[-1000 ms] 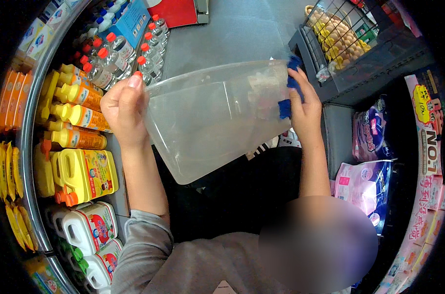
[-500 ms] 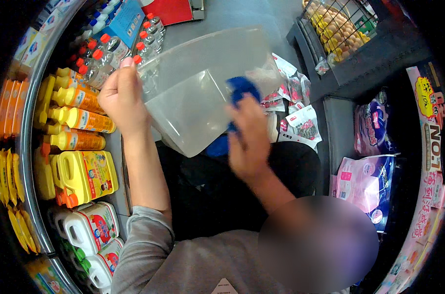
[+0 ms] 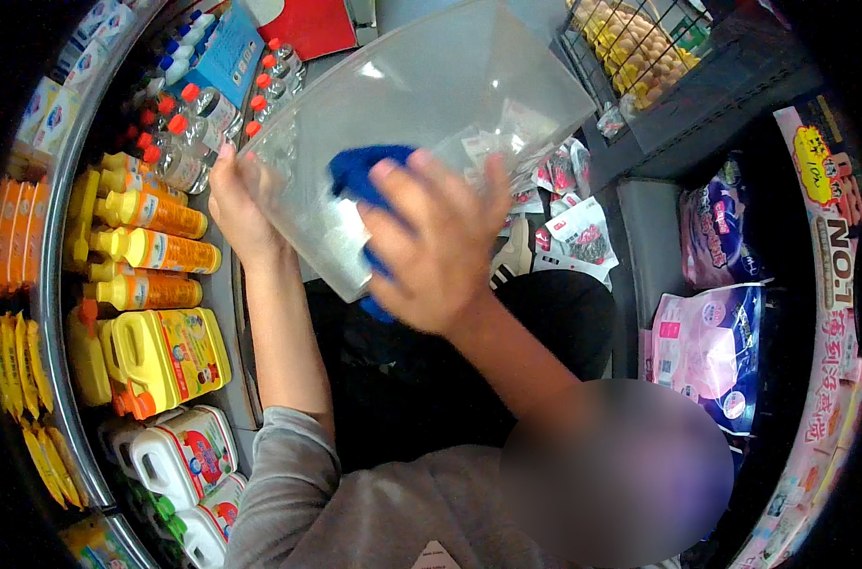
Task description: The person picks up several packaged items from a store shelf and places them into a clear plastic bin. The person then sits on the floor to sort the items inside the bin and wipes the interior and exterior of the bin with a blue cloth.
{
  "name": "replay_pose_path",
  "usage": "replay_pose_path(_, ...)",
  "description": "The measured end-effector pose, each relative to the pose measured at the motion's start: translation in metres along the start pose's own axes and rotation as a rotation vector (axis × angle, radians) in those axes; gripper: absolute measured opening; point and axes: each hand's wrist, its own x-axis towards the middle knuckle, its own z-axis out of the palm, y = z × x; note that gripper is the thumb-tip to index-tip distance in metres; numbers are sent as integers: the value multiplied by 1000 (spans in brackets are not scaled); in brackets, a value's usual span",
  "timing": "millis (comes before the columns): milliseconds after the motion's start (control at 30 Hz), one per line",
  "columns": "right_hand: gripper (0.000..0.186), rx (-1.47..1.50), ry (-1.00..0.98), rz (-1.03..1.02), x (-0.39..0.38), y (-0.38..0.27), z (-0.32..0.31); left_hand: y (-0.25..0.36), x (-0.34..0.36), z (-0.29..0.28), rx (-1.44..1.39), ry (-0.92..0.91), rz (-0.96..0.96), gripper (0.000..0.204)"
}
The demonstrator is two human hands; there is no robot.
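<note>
A clear plastic bin point(image 3: 421, 71) is tilted in front of me, above my dark-clothed lap. My left hand point(image 3: 244, 213) grips it by its left edge, the thumb up along the rim. Against the near part of the bin lies a crumpled blue cloth point(image 3: 363, 173), with my right hand point(image 3: 440, 247) over it. The fingers of that hand are smeared by motion and partly spread, holding the cloth to the plastic. A bit of blue also shows below the bin's near corner.
Packets point(image 3: 583, 235) lie on the floor beyond my shoe point(image 3: 513, 252). At left, shelves hold yellow bottles point(image 3: 161, 248), jugs point(image 3: 180, 356) and red-capped clear bottles point(image 3: 203, 119). A wire basket of eggs point(image 3: 635, 52) stands far right, and wrapped packages point(image 3: 706, 356) sit at right.
My right hand and the blue cloth have moved left across the bin. The bin has turned and shifted, showing more of its inside. My left hand still grips its left edge.
</note>
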Motion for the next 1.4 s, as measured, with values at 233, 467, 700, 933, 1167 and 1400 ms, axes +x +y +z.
replay_pose_path(233, 27, -96, 379, 234, 12, 75, -14, -13, 15, -32, -163, -327, -31, 30)
replay_pose_path(467, 27, 487, 703, 827, -4, 113, 4, -25, 7, -15, -115, 20, -101, 34)
replay_pose_path(700, 43, 1284, 976, 1312, -42, 111, 36, -38, 13, -43, -137, -130, -9, 33)
replay_pose_path(933, 33, 1461, 861, 1319, -51, 93, 36, -27, -19, -15, 250, -97, 482, 32)
replay_pose_path(1167, 47, 1477, 639, 1475, -38, 80, -3, -20, -36, 0, 551, -488, 965, 22)
replay_pose_path(1400, 32, 1104, 552, 1463, -43, 77, -18, -16, -67, 19, 626, -706, 1114, 30)
